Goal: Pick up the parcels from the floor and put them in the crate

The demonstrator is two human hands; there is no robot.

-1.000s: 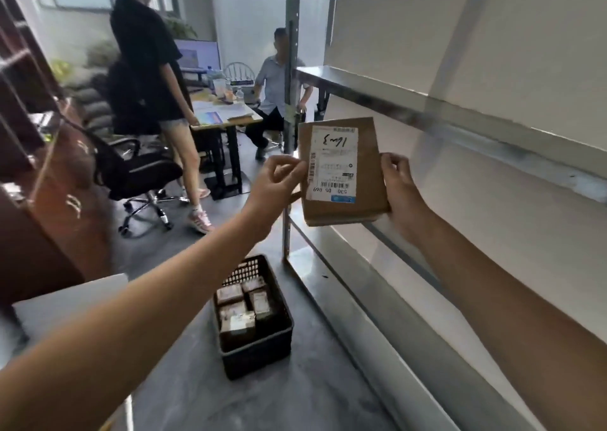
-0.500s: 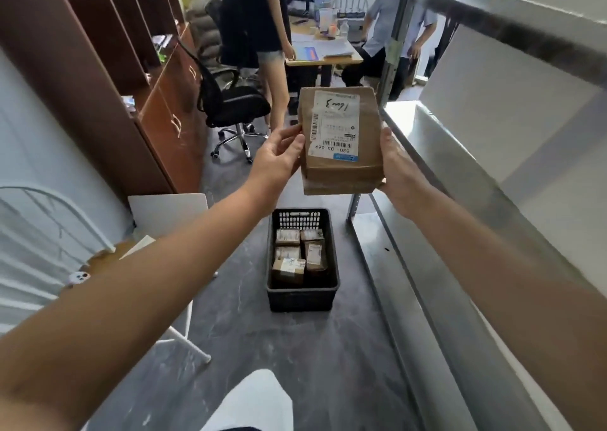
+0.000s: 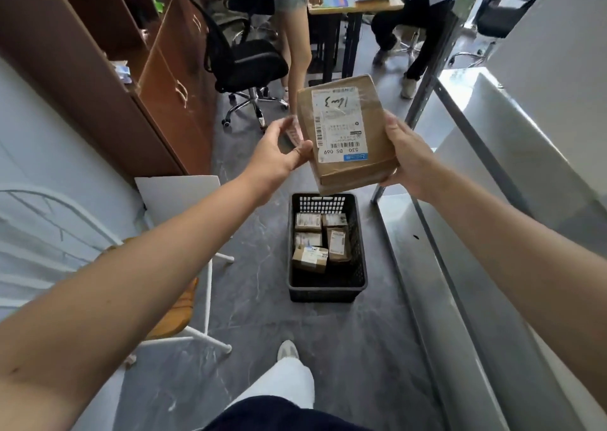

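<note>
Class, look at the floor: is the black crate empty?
No, several small brown parcels lie inside the black crate.

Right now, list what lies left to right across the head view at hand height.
cabinet → left hand → parcel → right hand → shelf

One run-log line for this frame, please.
right hand grips parcel | left hand loose beside its edge | parcel in air, not yet in crate
</note>
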